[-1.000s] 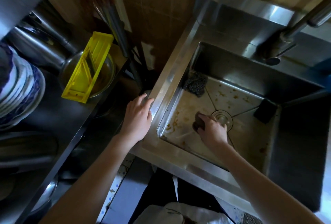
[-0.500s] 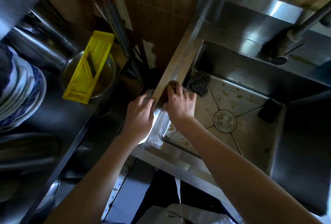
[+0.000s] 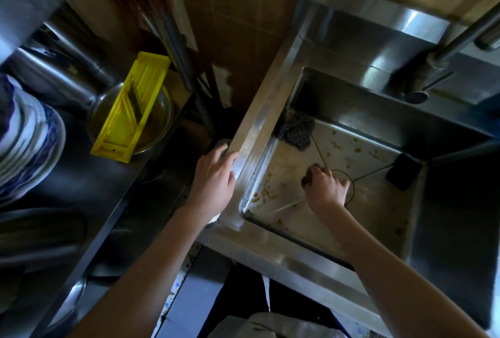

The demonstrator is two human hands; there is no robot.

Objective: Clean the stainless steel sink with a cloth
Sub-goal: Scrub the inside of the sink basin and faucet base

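One cloth (image 3: 307, 177) inside right grip (image 3: 328, 189)

Left hand (image 3: 216, 178) lies flat, fingers straight toward one o'clock; right hand (image 3: 327, 189), at its three o'clock, grips a dark brown cloth wad (image 3: 307, 176).

I'm looking down into a working kitchen, at its washing-up corner. A stainless steel sink (image 3: 257, 126) with a tap (image 3: 465, 37) over it stands against a tiled wall (image 3: 238, 13). Food scraps (image 3: 266, 192) spot the basin floor, a wire scourer (image 3: 296, 132) sits in its far left corner, and a dark sponge (image 3: 403, 174) lies at the right side. On the steel bench (image 3: 81, 189) to the left I see stacked blue-and-white plates (image 3: 32, 143) and a yellow slicer (image 3: 130, 110) laid across a metal bowl (image 3: 162, 121).
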